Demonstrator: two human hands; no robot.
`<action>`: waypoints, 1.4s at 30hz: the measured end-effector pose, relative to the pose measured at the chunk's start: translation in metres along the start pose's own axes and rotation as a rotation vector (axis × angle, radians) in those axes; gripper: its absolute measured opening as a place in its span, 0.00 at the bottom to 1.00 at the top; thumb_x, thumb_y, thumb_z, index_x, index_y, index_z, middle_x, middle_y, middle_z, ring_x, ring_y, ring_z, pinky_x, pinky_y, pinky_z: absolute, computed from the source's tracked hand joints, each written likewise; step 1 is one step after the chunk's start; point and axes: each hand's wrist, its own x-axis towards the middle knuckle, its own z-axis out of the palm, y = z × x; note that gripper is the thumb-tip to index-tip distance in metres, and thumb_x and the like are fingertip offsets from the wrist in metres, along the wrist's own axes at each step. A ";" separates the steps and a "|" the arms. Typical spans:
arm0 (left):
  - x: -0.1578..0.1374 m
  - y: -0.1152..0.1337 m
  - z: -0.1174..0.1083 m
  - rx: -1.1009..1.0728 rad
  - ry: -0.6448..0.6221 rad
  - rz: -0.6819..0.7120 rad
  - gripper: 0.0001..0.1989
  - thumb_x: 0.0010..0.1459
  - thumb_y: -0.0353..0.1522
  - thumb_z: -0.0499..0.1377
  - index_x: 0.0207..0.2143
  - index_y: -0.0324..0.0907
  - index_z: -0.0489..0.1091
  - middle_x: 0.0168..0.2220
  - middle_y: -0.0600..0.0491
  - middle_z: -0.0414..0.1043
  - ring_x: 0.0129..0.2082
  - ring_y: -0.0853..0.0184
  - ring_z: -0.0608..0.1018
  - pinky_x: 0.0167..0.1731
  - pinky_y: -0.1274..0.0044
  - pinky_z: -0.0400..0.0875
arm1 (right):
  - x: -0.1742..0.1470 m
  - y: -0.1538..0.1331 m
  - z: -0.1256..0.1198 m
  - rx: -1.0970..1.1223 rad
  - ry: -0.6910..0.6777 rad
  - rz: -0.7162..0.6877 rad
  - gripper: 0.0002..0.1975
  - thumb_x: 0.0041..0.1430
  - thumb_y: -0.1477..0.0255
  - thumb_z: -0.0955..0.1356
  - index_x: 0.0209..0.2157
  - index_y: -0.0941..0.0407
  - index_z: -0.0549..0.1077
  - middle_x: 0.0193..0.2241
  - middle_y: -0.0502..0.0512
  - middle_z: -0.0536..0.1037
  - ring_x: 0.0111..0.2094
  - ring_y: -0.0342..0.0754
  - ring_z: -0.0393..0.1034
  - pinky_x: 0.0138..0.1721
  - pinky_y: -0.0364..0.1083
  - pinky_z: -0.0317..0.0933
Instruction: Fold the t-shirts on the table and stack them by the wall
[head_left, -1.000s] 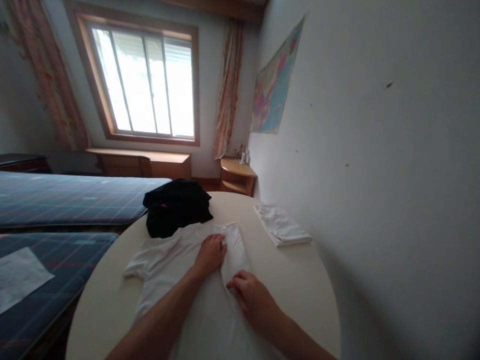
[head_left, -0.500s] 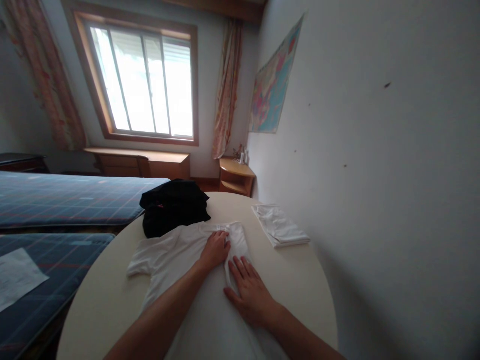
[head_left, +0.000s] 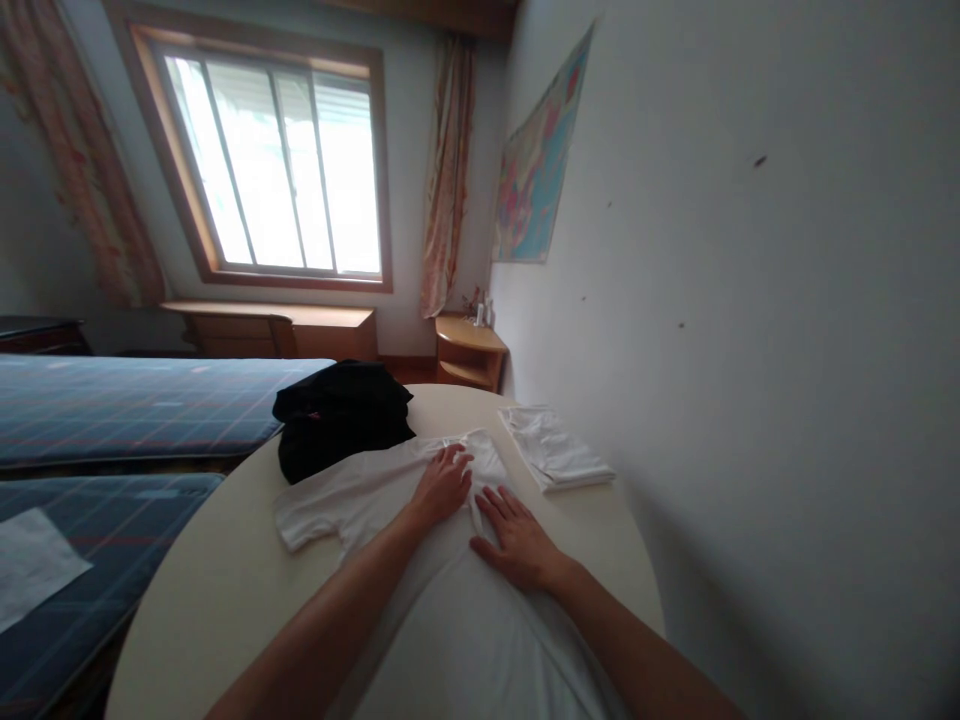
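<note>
A white T-shirt (head_left: 435,630) lies spread on the round cream table (head_left: 191,590), its right side folded inward. One short sleeve (head_left: 311,510) sticks out to the left. My left hand (head_left: 444,487) rests on the cloth just below the collar, fingers apart and slightly bent. Lower and to the right, my right hand (head_left: 519,540) lies flat with its fingers stretched over the folded-in part. Neither hand grips the cloth visibly. The shirt's lower part runs out of view between my forearms.
Black clothing (head_left: 341,415) is heaped at the table's back left. A folded white garment (head_left: 555,450) lies back right, near the wall (head_left: 787,420). Plaid mattresses (head_left: 150,405) stand to the left, with a paper sheet (head_left: 37,565) on the nearer one.
Both hands have slid a little away from me and to the right along the shirt. The shirt's upper part and left sleeve have shifted to the right with them.
</note>
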 end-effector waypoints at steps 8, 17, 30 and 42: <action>-0.049 -0.004 -0.033 0.026 -0.236 0.188 0.24 0.71 0.37 0.46 0.67 0.50 0.55 0.68 0.48 0.55 0.66 0.57 0.61 0.63 0.62 0.58 | 0.006 0.007 -0.004 0.007 -0.009 -0.055 0.41 0.65 0.47 0.58 0.70 0.58 0.50 0.71 0.57 0.45 0.72 0.56 0.34 0.70 0.55 0.33; -0.051 -0.009 -0.036 0.059 -0.338 0.274 0.26 0.69 0.38 0.48 0.68 0.54 0.52 0.69 0.51 0.54 0.68 0.54 0.57 0.65 0.58 0.52 | -0.036 0.006 -0.014 0.046 0.160 -0.131 0.23 0.64 0.60 0.66 0.55 0.59 0.69 0.59 0.65 0.68 0.61 0.56 0.60 0.63 0.54 0.53; -0.051 -0.006 -0.034 0.098 -0.314 0.281 0.25 0.68 0.37 0.49 0.66 0.53 0.58 0.68 0.49 0.56 0.67 0.52 0.59 0.64 0.56 0.54 | -0.115 -0.007 -0.057 0.087 -0.095 0.150 0.08 0.64 0.68 0.63 0.38 0.56 0.71 0.35 0.55 0.78 0.35 0.48 0.70 0.37 0.45 0.57; -0.051 0.006 -0.045 0.125 -0.300 0.268 0.23 0.67 0.35 0.50 0.63 0.51 0.62 0.65 0.48 0.61 0.65 0.53 0.62 0.63 0.59 0.57 | -0.115 -0.032 -0.058 0.698 -0.886 0.137 0.18 0.64 0.57 0.63 0.43 0.56 0.71 0.24 0.49 0.76 0.16 0.39 0.66 0.21 0.38 0.59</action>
